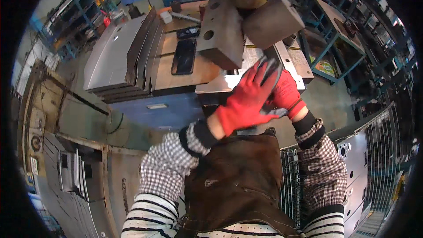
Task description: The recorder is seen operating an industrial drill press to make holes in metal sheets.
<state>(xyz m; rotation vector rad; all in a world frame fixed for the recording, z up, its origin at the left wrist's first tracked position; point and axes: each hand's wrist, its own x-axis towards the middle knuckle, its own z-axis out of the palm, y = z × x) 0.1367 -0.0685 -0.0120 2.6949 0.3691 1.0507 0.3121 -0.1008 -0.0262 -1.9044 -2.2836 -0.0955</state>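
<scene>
My left hand [249, 99], in a red work glove with dark grey fingertips and palm side, is raised in front of me. Its fingers are stretched out and its thumb points to the right; nothing is seen in it. Just behind and to the right, my right hand [287, 89] wears a matching glove. The left hand overlaps it, so its fingers are mostly hidden. Both hands are before the metal machine bed [211, 87], below a large steel block [222, 35] with round holes and a second, angled block [273, 23].
A stack of bent sheet-metal panels [116, 55] lies at the left of the worktable [165, 77]. Near it rests a dark phone-like slab [183, 56]. A blue-framed bench [337, 31] stands at right. Wire mesh [379, 150] and a rusty frame [105, 172] flank me.
</scene>
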